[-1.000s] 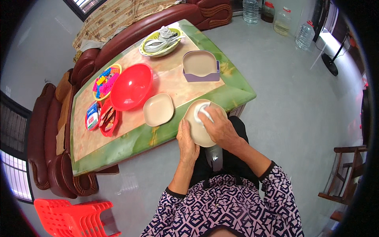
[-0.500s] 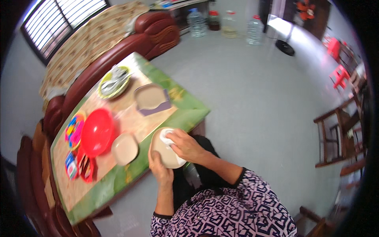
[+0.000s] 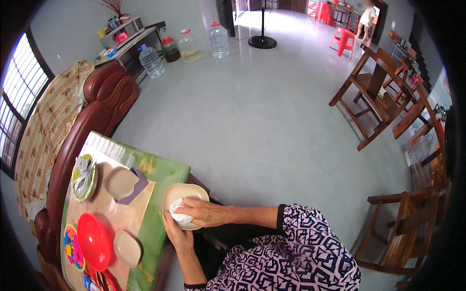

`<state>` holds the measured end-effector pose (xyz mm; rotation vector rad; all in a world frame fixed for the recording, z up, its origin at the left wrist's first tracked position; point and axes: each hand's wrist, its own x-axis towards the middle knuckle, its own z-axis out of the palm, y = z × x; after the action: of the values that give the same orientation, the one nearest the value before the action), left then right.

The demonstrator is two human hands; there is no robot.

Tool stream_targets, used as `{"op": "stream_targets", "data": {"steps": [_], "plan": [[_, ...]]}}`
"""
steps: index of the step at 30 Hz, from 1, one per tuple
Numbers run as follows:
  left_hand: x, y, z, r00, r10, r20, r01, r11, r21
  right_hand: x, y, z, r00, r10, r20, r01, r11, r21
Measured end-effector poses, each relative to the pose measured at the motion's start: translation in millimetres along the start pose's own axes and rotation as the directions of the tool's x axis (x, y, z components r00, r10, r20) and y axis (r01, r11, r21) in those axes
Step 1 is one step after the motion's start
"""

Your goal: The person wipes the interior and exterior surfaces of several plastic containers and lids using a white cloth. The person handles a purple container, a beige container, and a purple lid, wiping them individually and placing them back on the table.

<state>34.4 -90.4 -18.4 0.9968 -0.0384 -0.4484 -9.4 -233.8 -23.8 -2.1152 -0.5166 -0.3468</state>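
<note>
My left hand (image 3: pixel 179 236) grips the near rim of a beige rounded-square plate (image 3: pixel 184 190), held just off the table's right edge. In my right hand (image 3: pixel 206 213) is a bunched white cloth (image 3: pixel 179 218), pressed against the plate's inner face. On the table beside the plate lies a smaller beige dish (image 3: pixel 127 249). Farther back, another beige plate (image 3: pixel 120 183) rests on a flat purple piece (image 3: pixel 139 188). A shiny red bowl (image 3: pixel 93 241) stands to the left of the small dish.
The green-edged table (image 3: pixel 162 169) also bears a yellow-green basket (image 3: pixel 83 194) with grey cloth and a basket of colourful pieces (image 3: pixel 73 248). A dark red sofa (image 3: pixel 99 109) stands behind. Wooden chairs (image 3: pixel 371 94) are at right, water bottles (image 3: pixel 218 41) and a person (image 3: pixel 367 18) farther off.
The head view has swung right, so the table now appears lower left. My right hand has moved the cloth from the plate's upper part to its lower part.
</note>
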Motion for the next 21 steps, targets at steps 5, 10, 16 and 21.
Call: {"op": "stream_targets", "data": {"steps": [5, 10, 16, 21], "plan": [[6.8, -8.2, 18.9, 0.996, -0.058, 0.061, 0.064, 0.993, -0.1, 23.7, -9.7, -11.0, 0.865, 0.026, -0.501, -0.129, 0.976, -0.173], [16.7, -14.3, 18.5, 1.0, -0.01, 0.006, 0.011, 0.996, -0.083, 5.8, 3.4, -8.0, 0.936, 0.029, -0.351, -0.132, 0.953, -0.274], [17.6, -12.9, -4.8, 0.994, -0.095, -0.05, 0.089, 0.991, -0.1, 8.9, 2.5, 3.2, 0.982, -0.141, -0.126, 0.112, 0.97, -0.213], [2.0, -2.9, 18.4, 0.995, 0.1, 0.008, -0.1, 0.993, -0.059, 33.5, 5.1, 7.3, 0.91, 0.029, -0.413, -0.282, 0.773, -0.568]]}}
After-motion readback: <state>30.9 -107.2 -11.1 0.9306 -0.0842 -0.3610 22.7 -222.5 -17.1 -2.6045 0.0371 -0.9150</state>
